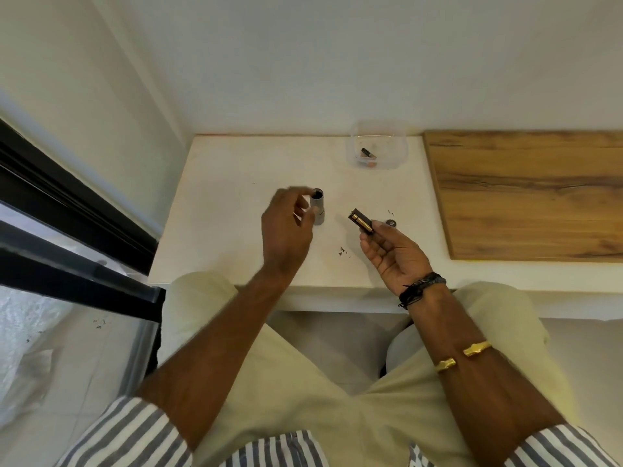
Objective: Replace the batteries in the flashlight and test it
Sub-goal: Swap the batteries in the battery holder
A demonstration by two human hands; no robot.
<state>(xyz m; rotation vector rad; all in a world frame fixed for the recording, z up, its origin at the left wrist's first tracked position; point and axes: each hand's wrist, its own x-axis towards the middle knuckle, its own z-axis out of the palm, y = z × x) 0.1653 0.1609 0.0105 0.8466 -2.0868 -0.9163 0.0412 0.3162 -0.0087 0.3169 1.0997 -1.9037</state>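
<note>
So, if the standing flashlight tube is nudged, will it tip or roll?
Probably tips easily: the flashlight tube stands upright on a narrow end. Once down, its round body would likely roll. It looks rigid, metallic.

Silver flashlight (318,208) (wood-grain board (532,193))

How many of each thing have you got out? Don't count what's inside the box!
Flashlight: 1
Battery pack: 1
Cap: 1
Clear box: 1
Wooden board: 1
Total: 5
</note>
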